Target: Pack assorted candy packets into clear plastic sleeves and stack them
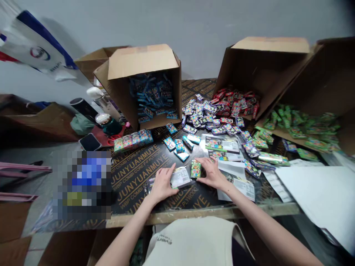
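Note:
My left hand [164, 183] grips the left end of a clear plastic packet with a white printed panel [181, 177], thumb at the near edge and fingers at the far edge. At the packet's right end, a small green box with colourful print [195, 169] is held between the thumb and fingers of my right hand [212, 173]. Just beyond my hands lie several small blue boxes [180, 145]. To the right of my right hand are flat printed plastic sleeves [223, 144], partly overlapping. What lies under my left palm is hidden.
Cardboard boxes stand at the back: one with blue packs [144, 61], one with red packs [270, 46], one with green packs [332, 88]. Purple packs [198, 111] spill between them. A row of wrapped boxes [133, 140], a phone [90, 142] and white sheets [318, 188] lie around.

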A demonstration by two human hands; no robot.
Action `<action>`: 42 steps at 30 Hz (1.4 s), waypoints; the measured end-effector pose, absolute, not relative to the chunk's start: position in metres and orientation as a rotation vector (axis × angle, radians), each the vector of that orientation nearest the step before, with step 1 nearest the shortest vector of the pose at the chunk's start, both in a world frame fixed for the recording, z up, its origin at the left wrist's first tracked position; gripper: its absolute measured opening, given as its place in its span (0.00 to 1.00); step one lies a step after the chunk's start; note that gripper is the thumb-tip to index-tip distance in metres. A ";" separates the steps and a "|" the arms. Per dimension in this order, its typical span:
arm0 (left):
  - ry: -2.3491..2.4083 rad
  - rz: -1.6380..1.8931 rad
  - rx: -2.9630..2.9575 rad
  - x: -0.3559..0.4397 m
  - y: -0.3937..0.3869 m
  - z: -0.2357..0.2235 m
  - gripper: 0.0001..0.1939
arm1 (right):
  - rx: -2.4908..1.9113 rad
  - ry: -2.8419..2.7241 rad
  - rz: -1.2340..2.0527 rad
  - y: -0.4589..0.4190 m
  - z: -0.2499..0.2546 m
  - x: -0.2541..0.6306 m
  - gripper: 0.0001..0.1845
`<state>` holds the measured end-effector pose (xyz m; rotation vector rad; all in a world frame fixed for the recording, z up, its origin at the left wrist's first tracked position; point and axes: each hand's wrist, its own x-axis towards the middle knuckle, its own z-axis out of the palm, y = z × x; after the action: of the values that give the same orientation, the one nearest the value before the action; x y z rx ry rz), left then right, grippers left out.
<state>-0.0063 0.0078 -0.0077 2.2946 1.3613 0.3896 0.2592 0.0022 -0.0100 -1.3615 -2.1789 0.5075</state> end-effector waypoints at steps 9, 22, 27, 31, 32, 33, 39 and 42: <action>1.375 0.755 2.038 0.006 0.004 0.010 0.51 | -1.082 -1.517 1.200 0.009 0.013 0.238 0.50; 1.007 1.294 0.291 0.081 -0.005 0.023 0.17 | -1.153 -0.410 1.348 0.018 0.037 0.180 0.17; 1.030 1.199 0.303 0.072 0.010 0.032 0.09 | -0.989 -0.338 1.509 0.012 0.046 0.193 0.21; 1.005 1.073 0.412 0.062 0.023 0.039 0.11 | -1.009 -0.330 1.628 0.017 0.042 0.203 0.22; 1.012 1.070 0.492 0.060 0.024 0.041 0.11 | -1.037 -0.379 1.638 0.018 0.039 0.205 0.19; 1.029 1.079 0.614 0.058 0.025 0.043 0.09 | -1.065 -0.429 1.637 0.019 0.037 0.208 0.15; 1.138 1.000 1.415 0.048 0.032 0.054 0.06 | -1.071 -0.975 1.305 0.010 0.034 0.230 0.05; 1.163 0.880 1.423 0.048 0.040 0.060 0.08 | -1.130 -1.122 1.251 0.007 0.038 0.238 0.07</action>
<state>0.0481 0.0399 0.0599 1.4231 1.1630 0.8801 0.2376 0.0070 0.0378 -1.1298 -1.1216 1.2505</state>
